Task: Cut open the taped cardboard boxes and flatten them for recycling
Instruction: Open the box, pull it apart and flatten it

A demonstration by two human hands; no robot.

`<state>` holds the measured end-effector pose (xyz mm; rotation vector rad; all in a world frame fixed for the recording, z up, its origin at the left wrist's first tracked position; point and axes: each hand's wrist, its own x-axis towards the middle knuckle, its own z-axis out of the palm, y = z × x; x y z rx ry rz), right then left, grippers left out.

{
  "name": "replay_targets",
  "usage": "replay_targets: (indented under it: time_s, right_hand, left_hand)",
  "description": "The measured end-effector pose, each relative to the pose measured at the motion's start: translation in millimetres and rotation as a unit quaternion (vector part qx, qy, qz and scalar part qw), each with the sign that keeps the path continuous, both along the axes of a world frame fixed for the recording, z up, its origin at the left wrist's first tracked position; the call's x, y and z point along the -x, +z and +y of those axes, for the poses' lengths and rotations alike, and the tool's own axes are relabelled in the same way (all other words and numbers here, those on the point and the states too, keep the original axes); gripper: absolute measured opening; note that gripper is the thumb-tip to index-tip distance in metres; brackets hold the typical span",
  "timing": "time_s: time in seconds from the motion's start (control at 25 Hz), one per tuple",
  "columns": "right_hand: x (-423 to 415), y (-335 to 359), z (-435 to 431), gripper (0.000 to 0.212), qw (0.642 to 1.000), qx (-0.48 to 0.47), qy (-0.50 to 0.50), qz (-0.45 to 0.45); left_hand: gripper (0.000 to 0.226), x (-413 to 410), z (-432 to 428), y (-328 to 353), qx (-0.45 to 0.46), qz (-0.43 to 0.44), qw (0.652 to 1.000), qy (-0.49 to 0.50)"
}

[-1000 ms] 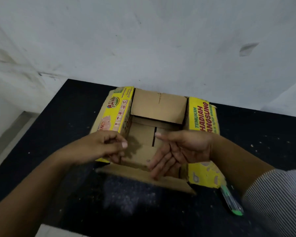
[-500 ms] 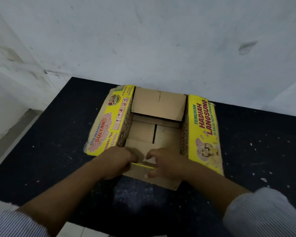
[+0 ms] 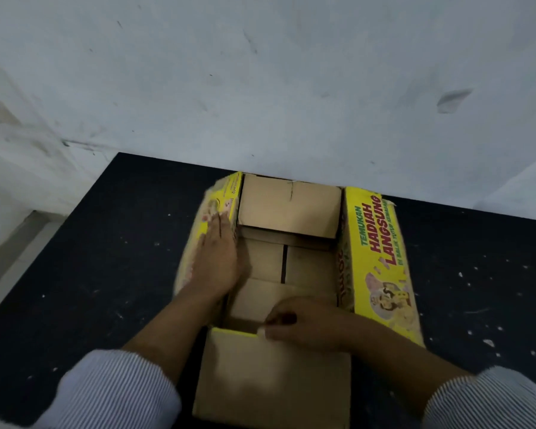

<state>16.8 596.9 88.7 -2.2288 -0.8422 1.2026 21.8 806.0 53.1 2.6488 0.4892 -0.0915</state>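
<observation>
- White, scuffed wall (image 3: 260, 72) is seen behind a black, speckled bench (image 3: 75, 274).
- An opened cardboard box (image 3: 310, 264) is set on the bench close against the wall, with its yellow right flap (image 3: 378, 249) spread outward.
- The left flap (image 3: 212, 196) is pressed by the left hand (image 3: 217, 258), with the grip apart and the fingers straight.
- The near flap (image 3: 270, 382) is pinched at its upper edge by the right hand (image 3: 307, 326), with the grip clamped on it.

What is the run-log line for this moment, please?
box: open, on dark table | left hand: rests flat on left yellow flap | right hand: grips near flap
</observation>
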Motion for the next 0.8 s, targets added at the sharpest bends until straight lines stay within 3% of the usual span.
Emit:
replay_targets:
  time_s: [0.08, 0.12, 0.2, 0.28, 0.32, 0.36, 0.44, 0.56, 0.64, 0.72, 0.8]
  right_hand:
    - [-22, -8, 13, 0.041, 0.978, -0.019, -0.197, 0.062]
    - [-37, -15, 19, 0.038, 0.939, -0.058, -0.321, 0.107]
    - [-62, -16, 29, 0.023, 0.794, -0.161, -0.536, 0.237]
    - [-76, -13, 33, 0.013, 0.646, -0.243, -0.655, 0.307]
    - [-79, -9, 36, 0.019, 0.606, -0.275, -0.683, 0.301]
    - [-82, -8, 39, 0.028, 0.603, -0.299, -0.694, 0.257]
    - [-90, 0, 46, 0.046, 0.675, -0.299, -0.671, 0.073]
    - [-120, 9, 47, 0.052, 0.821, -0.204, -0.477, -0.240]
    - [-148, 16, 38, 0.054, 0.850, -0.092, -0.313, -0.412]
    - [-176, 16, 26, 0.056, 0.882, 0.034, -0.163, -0.441]
    - [-191, 9, 18, 0.048, 0.929, 0.123, -0.088, -0.338]
  left_hand:
    - [0.076, 1, -1, -7, 0.036, -0.021, 0.999, 0.009]
    - [0.076, 2, 0, -8, 0.033, -0.030, 0.999, 0.006]
    - [0.074, 1, 3, -12, 0.028, -0.039, 0.999, 0.010]
    - [0.071, 0, 6, -13, 0.022, -0.033, 0.999, 0.015]
    - [0.071, 1, 7, -13, 0.023, -0.032, 0.999, 0.015]
    - [0.073, 2, 8, -12, 0.028, -0.030, 0.999, 0.010]
    - [0.079, 4, 7, -9, 0.047, -0.030, 0.998, -0.009]
    - [0.083, 2, 6, -5, 0.056, -0.031, 0.998, -0.024]
    - [0.083, 7, 6, -5, 0.052, -0.032, 0.998, -0.033]
    - [0.083, 16, 1, -5, 0.048, -0.027, 0.998, -0.043]
    - [0.081, 23, -4, -6, 0.038, -0.022, 0.998, -0.043]
